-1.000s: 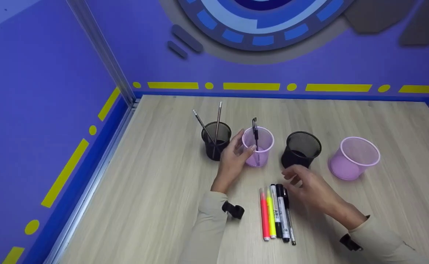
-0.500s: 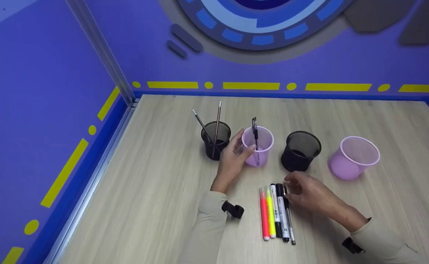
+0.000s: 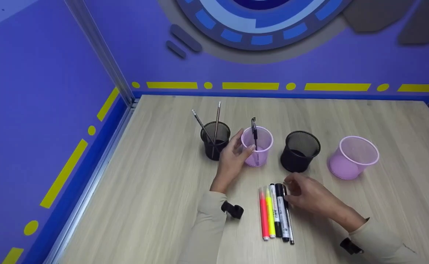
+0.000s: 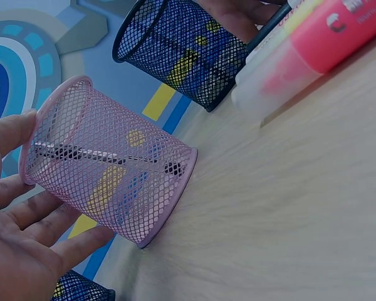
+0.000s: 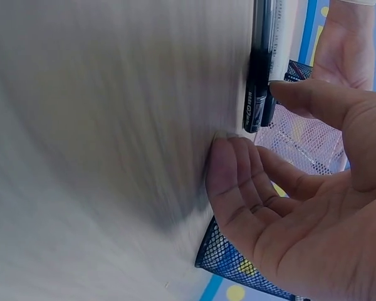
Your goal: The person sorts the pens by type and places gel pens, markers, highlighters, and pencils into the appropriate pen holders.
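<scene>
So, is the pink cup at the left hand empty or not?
Not empty: a black pen stands in the pink cup, visible through its mesh.

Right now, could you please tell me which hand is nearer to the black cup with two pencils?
Left. The left hand is close beside the black cup, at the pink cup to its right; the right hand is farther right, by the row of pens.

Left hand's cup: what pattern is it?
The cup is diamond mesh, clearest in the left wrist view.
</scene>
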`<action>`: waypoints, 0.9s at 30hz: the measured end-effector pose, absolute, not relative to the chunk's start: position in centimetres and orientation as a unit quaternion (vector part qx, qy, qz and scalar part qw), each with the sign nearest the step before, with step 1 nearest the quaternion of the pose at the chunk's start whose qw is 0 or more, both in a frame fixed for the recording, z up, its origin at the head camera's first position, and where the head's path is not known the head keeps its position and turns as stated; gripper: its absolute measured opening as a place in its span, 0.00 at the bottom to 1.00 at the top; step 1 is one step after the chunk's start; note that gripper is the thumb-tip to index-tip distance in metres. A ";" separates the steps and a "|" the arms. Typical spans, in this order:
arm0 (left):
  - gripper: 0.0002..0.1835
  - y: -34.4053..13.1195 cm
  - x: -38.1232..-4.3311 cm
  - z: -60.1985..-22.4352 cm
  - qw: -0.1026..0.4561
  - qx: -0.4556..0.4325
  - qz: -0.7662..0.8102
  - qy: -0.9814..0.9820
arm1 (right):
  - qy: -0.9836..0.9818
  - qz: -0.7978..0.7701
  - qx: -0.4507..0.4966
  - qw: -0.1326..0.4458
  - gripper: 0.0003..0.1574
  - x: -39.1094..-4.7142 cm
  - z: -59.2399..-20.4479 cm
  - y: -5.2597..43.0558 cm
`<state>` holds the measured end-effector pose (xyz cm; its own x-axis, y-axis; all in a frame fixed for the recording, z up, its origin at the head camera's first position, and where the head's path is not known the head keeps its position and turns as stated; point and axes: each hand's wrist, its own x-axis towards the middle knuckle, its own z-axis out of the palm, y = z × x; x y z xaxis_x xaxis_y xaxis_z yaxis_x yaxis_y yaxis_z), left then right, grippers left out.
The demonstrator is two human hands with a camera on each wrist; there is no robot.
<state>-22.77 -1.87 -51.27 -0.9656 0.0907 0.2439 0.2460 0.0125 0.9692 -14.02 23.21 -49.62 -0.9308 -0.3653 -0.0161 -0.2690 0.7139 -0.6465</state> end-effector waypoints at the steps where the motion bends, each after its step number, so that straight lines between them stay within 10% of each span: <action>1: 0.37 -1.9 -22.8 -51.3 0.056 -0.119 -0.691 -0.711 | 0.923 -0.337 -0.172 0.072 0.24 -14.0 -49.6 23.2; 27: 0.37 -1.9 -22.6 -51.2 0.049 -0.112 -0.688 -0.715 | 0.927 -0.342 -0.146 0.043 0.14 -13.9 -49.9 23.5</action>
